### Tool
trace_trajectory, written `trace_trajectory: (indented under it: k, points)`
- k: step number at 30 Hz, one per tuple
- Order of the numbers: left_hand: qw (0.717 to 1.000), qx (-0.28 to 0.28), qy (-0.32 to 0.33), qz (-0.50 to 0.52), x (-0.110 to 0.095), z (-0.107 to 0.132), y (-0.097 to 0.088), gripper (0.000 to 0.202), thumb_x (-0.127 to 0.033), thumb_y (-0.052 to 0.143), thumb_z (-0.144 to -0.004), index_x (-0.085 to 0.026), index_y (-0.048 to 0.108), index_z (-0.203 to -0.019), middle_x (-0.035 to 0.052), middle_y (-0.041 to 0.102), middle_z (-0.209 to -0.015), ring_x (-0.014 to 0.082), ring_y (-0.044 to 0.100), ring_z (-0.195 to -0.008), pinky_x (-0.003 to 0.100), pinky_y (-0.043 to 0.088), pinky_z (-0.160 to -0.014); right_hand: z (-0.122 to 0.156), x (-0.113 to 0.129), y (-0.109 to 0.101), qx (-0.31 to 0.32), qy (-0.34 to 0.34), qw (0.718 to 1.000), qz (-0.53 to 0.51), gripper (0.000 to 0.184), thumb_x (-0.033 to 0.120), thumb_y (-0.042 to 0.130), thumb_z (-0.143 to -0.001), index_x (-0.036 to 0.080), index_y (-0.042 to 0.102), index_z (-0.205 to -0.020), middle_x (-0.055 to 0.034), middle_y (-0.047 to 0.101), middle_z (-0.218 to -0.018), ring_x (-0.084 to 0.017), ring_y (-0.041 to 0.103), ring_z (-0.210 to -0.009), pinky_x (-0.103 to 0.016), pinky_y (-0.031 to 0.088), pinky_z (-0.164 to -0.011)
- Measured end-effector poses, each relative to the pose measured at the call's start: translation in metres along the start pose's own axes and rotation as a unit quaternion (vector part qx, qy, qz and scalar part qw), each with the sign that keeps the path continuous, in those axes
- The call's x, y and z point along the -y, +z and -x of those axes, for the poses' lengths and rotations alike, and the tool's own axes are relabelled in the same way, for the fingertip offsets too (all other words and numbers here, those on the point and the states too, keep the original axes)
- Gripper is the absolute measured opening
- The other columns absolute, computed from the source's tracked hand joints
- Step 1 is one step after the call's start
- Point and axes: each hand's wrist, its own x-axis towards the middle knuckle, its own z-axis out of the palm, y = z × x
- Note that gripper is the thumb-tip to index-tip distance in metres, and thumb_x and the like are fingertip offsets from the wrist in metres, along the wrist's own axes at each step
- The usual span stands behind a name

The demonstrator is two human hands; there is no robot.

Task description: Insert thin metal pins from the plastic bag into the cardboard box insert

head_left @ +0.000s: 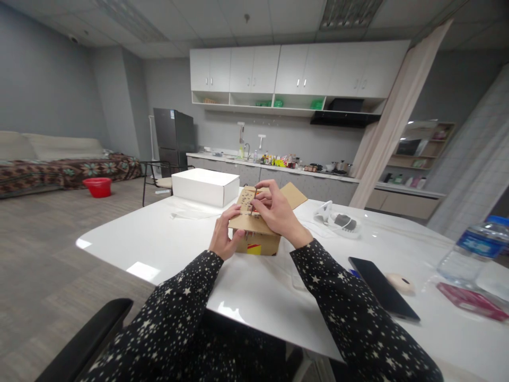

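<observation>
A small brown cardboard box [258, 245] stands on the white table in front of me, with a red and yellow mark on its near side. Its top flap [254, 225] carries several small metal pieces, like nails or screws, and some points stick out below the flap's near edge. My left hand [226, 233] grips the flap's left side, thumb at the near edge and fingers on top. Between the thumb and fingers of my right hand [276, 209] is a thin dark rod [255, 199], held upright over the flap. Its exact kind is too small to tell.
A white box [204, 187] stands behind to the left. To the right lie a white cable and plug [336, 218], a black phone [384, 289], a pale rounded object [401, 283], a dark red packet [471, 301] and a water bottle [471, 252]. A chair armrest [91, 334] is at lower left.
</observation>
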Motion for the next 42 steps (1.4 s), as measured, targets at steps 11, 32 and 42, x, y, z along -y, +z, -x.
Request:
trace_trajectory:
  k: [11,32,42]
  points:
    - [1.000,0.005,-0.003,0.000,0.0011,0.0005,0.0002,0.045,-0.052,0.049,-0.094,-0.021,0.049,-0.127,0.0164,0.055,-0.137,0.0311,0.049,-0.134,0.054,0.040,-0.109,0.0001,0.0038,-0.0020,-0.005,-0.007,1.000,0.012,0.024,0.028,0.057,-0.090,0.025,0.045,-0.110,0.0003,0.065,-0.083,-0.018,0.068,-0.079,-0.037,0.056,-0.076]
    - [1.000,0.003,0.006,0.012,-0.0007,-0.0005,-0.0007,0.042,-0.047,0.052,-0.094,-0.023,0.049,-0.128,0.0151,0.055,-0.136,0.0309,0.049,-0.134,0.054,0.040,-0.110,-0.0001,0.0016,-0.0019,-0.018,-0.005,0.999,0.045,0.022,0.025,0.056,-0.090,0.025,0.045,-0.109,-0.0008,0.066,-0.083,-0.019,0.068,-0.080,-0.037,0.055,-0.077]
    - [1.000,0.003,0.010,0.011,-0.0003,-0.0010,-0.0026,0.042,-0.046,0.052,-0.093,-0.022,0.049,-0.128,0.0152,0.055,-0.136,0.0310,0.049,-0.134,0.053,0.040,-0.111,-0.0012,0.0020,-0.0004,-0.004,-0.010,0.999,0.033,0.016,0.026,0.055,-0.090,0.024,0.043,-0.101,-0.0009,0.064,-0.085,-0.018,0.068,-0.080,-0.035,0.055,-0.074]
